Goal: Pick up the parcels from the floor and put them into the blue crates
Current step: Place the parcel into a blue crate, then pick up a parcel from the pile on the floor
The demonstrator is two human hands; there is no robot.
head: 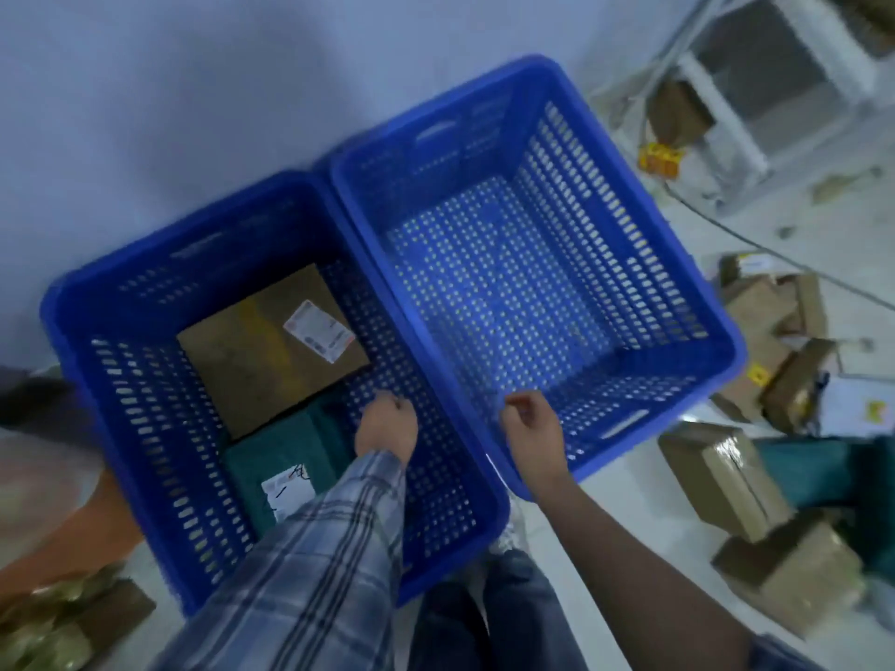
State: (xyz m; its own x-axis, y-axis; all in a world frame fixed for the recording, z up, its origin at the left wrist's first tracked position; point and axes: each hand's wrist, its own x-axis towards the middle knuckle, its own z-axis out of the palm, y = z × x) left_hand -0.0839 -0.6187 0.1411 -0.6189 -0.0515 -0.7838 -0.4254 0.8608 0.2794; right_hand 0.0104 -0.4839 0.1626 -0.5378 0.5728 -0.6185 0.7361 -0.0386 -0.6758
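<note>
Two blue crates sit touching against the wall: the right crate (702, 360) holds nothing, the left crate (72, 331) holds a brown parcel (261, 351) and a green parcel (276, 457) laid flat. More parcels on the floor (726, 481) wait at right. Left hand (387, 428) and right hand (532, 438) hover loosely curled, gripping nothing, probably between loads

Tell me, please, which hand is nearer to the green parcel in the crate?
Left. The left hand hangs just right of the green parcel inside the left crate; the right hand is over the neighbouring crate.
</note>
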